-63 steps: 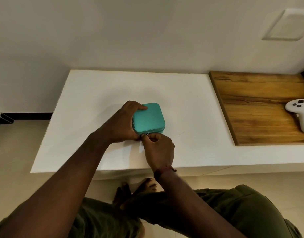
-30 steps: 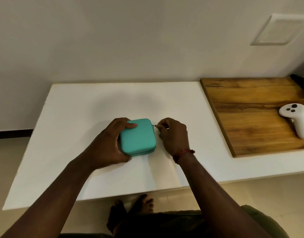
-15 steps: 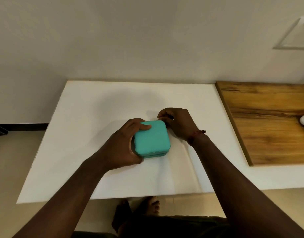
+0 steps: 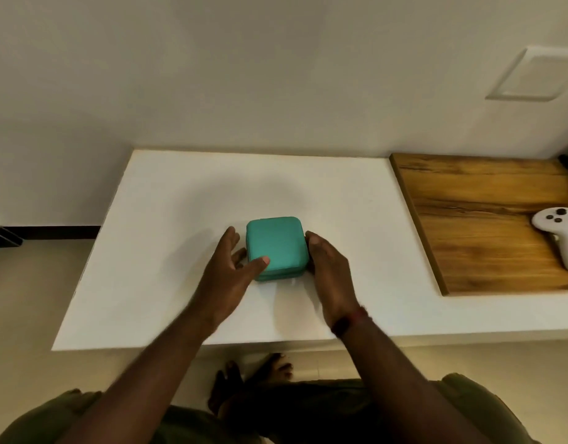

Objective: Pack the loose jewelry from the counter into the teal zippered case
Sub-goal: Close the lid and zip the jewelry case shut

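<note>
The teal zippered case [image 4: 276,245] lies closed and flat on the white counter [image 4: 180,203], near its middle. My left hand [image 4: 225,277] is at the case's left side with its fingers spread, and the thumb tip rests on the lid's near left corner. My right hand [image 4: 330,274] lies along the case's right side with straight fingers touching it, and a dark red band sits on that wrist. No loose jewelry shows on the counter.
A wooden board [image 4: 478,219] covers the counter's right part, with a white game controller [image 4: 561,235] lying on it. A plain wall runs behind the counter. The counter's front edge is close to my body, with bare feet [image 4: 254,379] on the floor below.
My left hand has loosened from a grip on the case to spread fingers. My right hand has moved from the case's far right corner to its right side.
</note>
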